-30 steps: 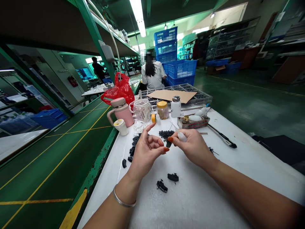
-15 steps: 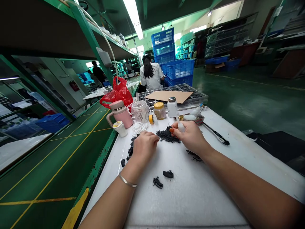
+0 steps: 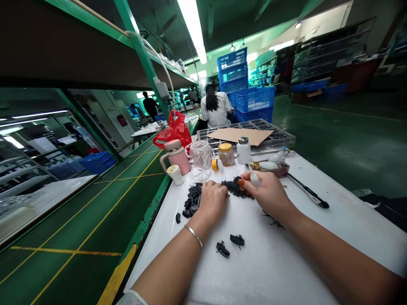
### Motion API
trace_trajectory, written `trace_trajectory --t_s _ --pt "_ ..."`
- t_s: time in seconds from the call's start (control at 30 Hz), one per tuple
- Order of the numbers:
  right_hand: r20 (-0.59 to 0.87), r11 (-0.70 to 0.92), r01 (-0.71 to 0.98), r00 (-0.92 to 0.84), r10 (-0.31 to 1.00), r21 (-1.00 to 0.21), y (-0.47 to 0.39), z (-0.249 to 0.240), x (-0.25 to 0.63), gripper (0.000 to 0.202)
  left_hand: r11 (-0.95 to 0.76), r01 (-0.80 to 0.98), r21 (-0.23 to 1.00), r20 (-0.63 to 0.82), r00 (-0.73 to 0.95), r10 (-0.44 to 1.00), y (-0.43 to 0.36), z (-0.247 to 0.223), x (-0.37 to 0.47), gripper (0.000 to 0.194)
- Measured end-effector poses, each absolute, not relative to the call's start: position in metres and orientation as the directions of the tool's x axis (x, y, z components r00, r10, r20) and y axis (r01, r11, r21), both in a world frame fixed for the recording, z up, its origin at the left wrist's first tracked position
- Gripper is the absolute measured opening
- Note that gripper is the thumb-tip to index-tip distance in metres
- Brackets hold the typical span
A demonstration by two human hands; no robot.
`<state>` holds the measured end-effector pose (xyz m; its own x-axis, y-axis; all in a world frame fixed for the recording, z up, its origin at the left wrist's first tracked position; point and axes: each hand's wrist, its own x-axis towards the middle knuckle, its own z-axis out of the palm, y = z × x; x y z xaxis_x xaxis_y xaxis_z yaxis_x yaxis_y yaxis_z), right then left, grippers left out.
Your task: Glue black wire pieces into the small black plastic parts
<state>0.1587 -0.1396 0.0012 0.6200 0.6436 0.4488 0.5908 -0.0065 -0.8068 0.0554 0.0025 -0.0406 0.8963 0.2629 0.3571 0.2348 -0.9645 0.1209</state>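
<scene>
Small black parts point(image 3: 235, 188) lie heaped on our white bench point(image 3: 286, 262), and both our hands meet at that heap. We see the bench running beside a green conveyor point(image 3: 104, 212) with yellow lines, under a green shelf frame point(image 3: 140, 46) and a long ceiling lamp point(image 3: 193, 25). Further along stand a pink mug point(image 3: 175, 156), a clear lidded cup point(image 3: 201, 154), a yellow-capped jar point(image 3: 226, 153), a white bottle point(image 3: 244, 150), a red bag point(image 3: 173, 130) and a sheet of cardboard point(image 3: 238, 134) on grid trays; blue crates point(image 3: 251, 98) are stacked behind a seated person point(image 3: 217, 109) in white. Our left hand point(image 3: 212, 202) rests curled, knuckles up, with its fingertips at the near left edge of the heap; we cannot tell whether it pinches anything. Our right hand point(image 3: 270, 195) is closed around a small white bottle point(image 3: 255, 180), thumb touching the heap's right edge. Larger black pieces point(image 3: 190, 201) lie just left of the left hand, and two assembled black pieces point(image 3: 229, 245) sit near us, between our forearms. A black-handled tool point(image 3: 310, 195) lies well right.
</scene>
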Motion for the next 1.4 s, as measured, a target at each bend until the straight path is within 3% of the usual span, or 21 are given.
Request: trace_trajectory --t_s 0.2,0.27,0.37,0.43,0.57,0.73,1.0,1.4 --pt "0.387 -0.105 0.602 0.626 0.677 -0.792 -0.14 -0.002 0.164 0.025 -0.952 0.22 0.211 0.382 0.878 0.288 0.009 -0.036 0.049 0.01" --pt "0.365 -0.095 0.591 0.608 0.705 -0.801 -0.14 -0.001 0.163 0.027 -0.893 0.209 0.397 0.369 0.855 0.364 0.01 -0.031 0.044 0.006" --pt "0.313 -0.042 0.544 0.542 0.78 -0.838 -0.142 0.004 0.156 0.029 -0.488 0.068 0.87 0.208 0.848 0.487 0.01 -0.022 0.034 0.012" --pt "0.273 0.004 0.484 0.486 0.83 -0.875 -0.144 0.007 0.15 0.03 -0.137 -0.058 0.989 0.116 0.875 0.47 0.009 -0.016 0.028 0.022" --pt "0.241 0.082 0.36 0.423 0.873 -0.929 -0.147 0.011 0.14 0.028 0.254 -0.153 0.955 0.031 0.904 0.427 0.008 -0.009 0.021 0.029" --pt "0.235 0.134 0.27 0.386 0.892 -0.954 -0.148 0.013 0.135 0.028 0.468 -0.136 0.873 -0.044 0.935 0.352 0.007 -0.007 0.02 0.029" --pt "0.262 0.183 0.242 0.352 0.899 -0.953 -0.151 0.017 0.134 0.025 0.567 -0.142 0.812 -0.012 0.966 0.26 0.008 -0.011 0.019 0.024" --pt "0.272 0.182 0.273 0.341 0.9 -0.945 -0.154 0.021 0.131 0.031 0.621 -0.106 0.777 0.03 0.991 0.13 0.008 -0.01 0.016 0.033"
